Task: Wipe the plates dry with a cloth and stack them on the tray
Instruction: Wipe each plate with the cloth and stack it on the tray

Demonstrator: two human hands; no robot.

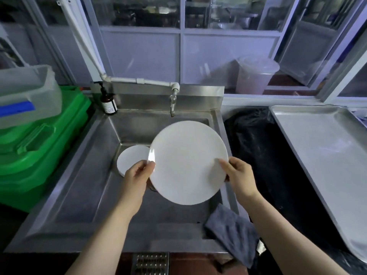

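Far left: stacked green plastic crates [39, 147] carrying a clear plastic lidded box [25, 92]; none of this touches the task's things.
Sink corner: brown pump-top soap bottle [108, 103] standing on the rim of the stainless steel sink [79, 185], beside the white pipe and metal tap [172, 102].
Sink basin: small round white plate [131, 161] lying flat on the basin floor, partly hidden behind the left hand and the larger plate; not yet taken up.
Left hand [139, 175]: fingers curled on the left rim of the large plate, thumb on the upper face; gripping.
Centre: large round white ceramic plate [188, 161], held above the basin, tilted so its face turns toward the camera; judged stiff, fairly heavy and breakable; likely slippery if wet, though no water can be made out; best held at opposite rims, as here.
Right hand [238, 175]: thumb laid on the plate's right rim, fingers hidden behind it; gripping.
Front right rim: grey-blue folded cloth [232, 229] draped over the sink edge, unheld, near the right forearm; soft and limp.
Far right: rectangular shallow metal tray [321, 155] on a dark counter, well apart from the plate; nothing visibly stacked on it.
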